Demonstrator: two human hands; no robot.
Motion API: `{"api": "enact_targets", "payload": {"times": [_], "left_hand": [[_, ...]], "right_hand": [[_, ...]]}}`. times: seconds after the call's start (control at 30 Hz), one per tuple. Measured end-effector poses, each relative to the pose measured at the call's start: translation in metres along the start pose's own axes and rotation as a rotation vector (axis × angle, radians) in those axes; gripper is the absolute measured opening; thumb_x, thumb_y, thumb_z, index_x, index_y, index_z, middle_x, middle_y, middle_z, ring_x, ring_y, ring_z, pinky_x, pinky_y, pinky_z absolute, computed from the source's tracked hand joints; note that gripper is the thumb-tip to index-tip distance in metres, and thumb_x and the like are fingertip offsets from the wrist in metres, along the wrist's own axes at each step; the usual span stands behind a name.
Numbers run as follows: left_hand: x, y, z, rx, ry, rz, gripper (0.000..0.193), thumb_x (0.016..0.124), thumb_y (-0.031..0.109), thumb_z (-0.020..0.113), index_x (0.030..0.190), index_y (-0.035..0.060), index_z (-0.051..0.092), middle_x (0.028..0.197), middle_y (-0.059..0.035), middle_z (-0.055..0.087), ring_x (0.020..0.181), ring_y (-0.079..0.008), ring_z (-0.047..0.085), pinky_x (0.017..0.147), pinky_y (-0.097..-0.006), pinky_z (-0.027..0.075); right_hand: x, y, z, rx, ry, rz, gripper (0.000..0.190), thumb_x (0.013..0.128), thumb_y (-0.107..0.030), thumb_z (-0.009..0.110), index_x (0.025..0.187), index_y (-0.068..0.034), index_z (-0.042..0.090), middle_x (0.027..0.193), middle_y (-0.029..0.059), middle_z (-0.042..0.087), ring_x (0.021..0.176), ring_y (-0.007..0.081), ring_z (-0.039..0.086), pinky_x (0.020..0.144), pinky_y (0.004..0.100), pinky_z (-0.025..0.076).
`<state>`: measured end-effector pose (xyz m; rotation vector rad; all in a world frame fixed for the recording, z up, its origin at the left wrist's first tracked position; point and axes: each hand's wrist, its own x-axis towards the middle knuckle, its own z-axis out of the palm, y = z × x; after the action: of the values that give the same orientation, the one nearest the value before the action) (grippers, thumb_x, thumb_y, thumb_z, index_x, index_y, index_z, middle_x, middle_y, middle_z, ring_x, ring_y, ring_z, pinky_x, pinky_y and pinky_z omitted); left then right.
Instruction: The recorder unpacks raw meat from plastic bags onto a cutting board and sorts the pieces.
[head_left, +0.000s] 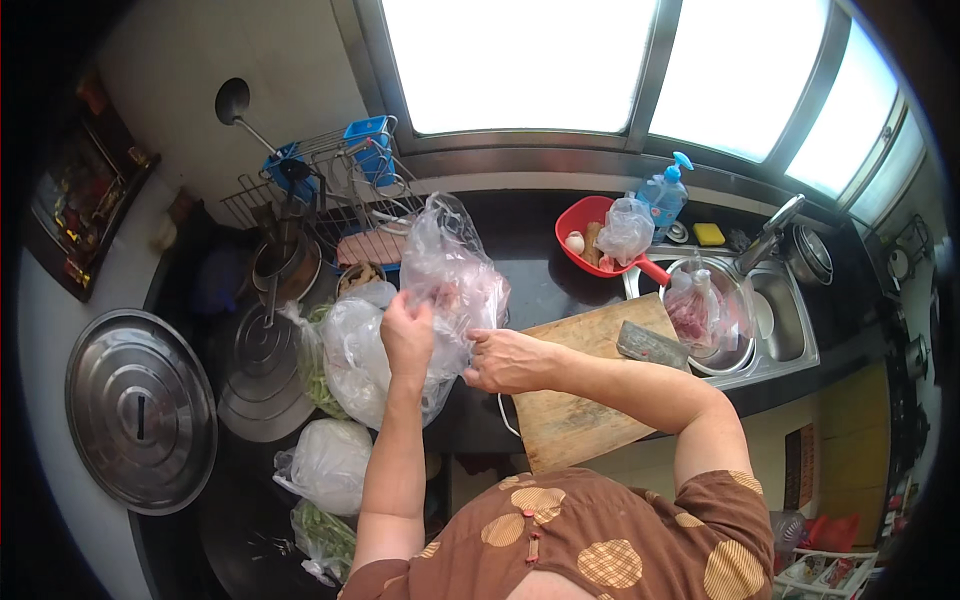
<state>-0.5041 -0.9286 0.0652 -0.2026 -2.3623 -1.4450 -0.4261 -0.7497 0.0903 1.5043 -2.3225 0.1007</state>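
Observation:
Clear plastic bags lie bunched on the dark counter, and one bag (457, 277) has pinkish contents, perhaps meat. My left hand (407, 330) pinches the near left edge of this bag with closed fingers. On the bag's right side, my right hand (506, 361) grips the film between thumb and fingers. A whitish plastic bag (356, 360) lies left of my left hand, against a bag of green vegetables (319, 375). Right of my right hand is a wooden cutting board (585, 416) with a grey rectangular block (651, 345), perhaps a whetstone, on it.
A red plastic scoop (581, 214) holds an egg-like item and a small bag. Behind the board's right end, bagged meat (694, 311) rests in a bowl at the steel sink (787, 330). A wire rack (337, 202), pots and a large metal lid (141, 412) occupy the left.

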Motion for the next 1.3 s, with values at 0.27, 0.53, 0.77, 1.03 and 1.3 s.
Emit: {"api": "enact_targets", "payload": {"times": [0.27,0.53,0.77,1.03,1.3], "left_hand": [[-0.016,0.042,-0.017,-0.524,-0.086,-0.283,0.027,0.095,0.016,0.047,0.108,-0.0036,0.061,0.064,0.0008,0.053,0.050,-0.0043,0.044,0.044,-0.0200,0.034],[-0.046,0.022,-0.030,-0.540,-0.184,-0.214,0.042,0.095,0.028,0.042,0.116,-0.0053,0.055,0.065,-0.0037,0.057,0.052,-0.0080,0.048,0.051,-0.0218,0.040],[-0.078,-0.061,-0.001,-0.828,-0.484,-0.461,0.045,0.095,0.032,0.046,0.127,-0.0008,0.047,0.099,-0.0084,0.059,0.086,-0.0146,0.058,0.074,-0.0260,0.046],[-0.068,-0.110,0.021,-0.895,-0.264,-0.599,0.056,0.093,0.039,0.046,0.133,0.0000,0.039,0.118,-0.0068,0.053,0.106,-0.0182,0.050,0.088,-0.0337,0.040],[-0.040,-0.095,0.036,-0.972,-0.383,-0.630,0.023,0.093,0.030,0.047,0.088,0.0098,0.057,0.080,0.0001,0.054,0.072,-0.0104,0.050,0.063,-0.0264,0.041]], "right_hand": [[-0.009,0.082,-0.037,0.933,0.165,1.191,0.022,0.082,-0.011,0.046,0.078,0.004,0.061,0.066,0.0157,0.064,0.057,0.0274,0.065,0.043,0.0383,0.051],[0.038,0.129,0.053,0.268,-0.112,0.860,0.020,0.066,-0.013,0.059,0.075,0.004,0.066,0.077,0.0250,0.064,0.074,0.0382,0.065,0.070,0.0435,0.052],[0.042,0.141,0.095,0.065,0.136,0.699,0.022,0.076,-0.020,0.054,0.082,-0.001,0.063,0.080,0.0205,0.065,0.080,0.0392,0.062,0.071,0.0466,0.048],[0.022,0.144,0.064,0.731,0.377,0.916,0.026,0.092,-0.015,0.045,0.105,-0.003,0.064,0.089,0.0103,0.067,0.072,0.0174,0.060,0.067,0.0279,0.047],[-0.024,0.141,-0.027,0.105,0.413,0.700,0.028,0.088,-0.004,0.045,0.113,0.000,0.057,0.096,0.0138,0.064,0.085,0.0234,0.060,0.077,0.0361,0.047]]}}
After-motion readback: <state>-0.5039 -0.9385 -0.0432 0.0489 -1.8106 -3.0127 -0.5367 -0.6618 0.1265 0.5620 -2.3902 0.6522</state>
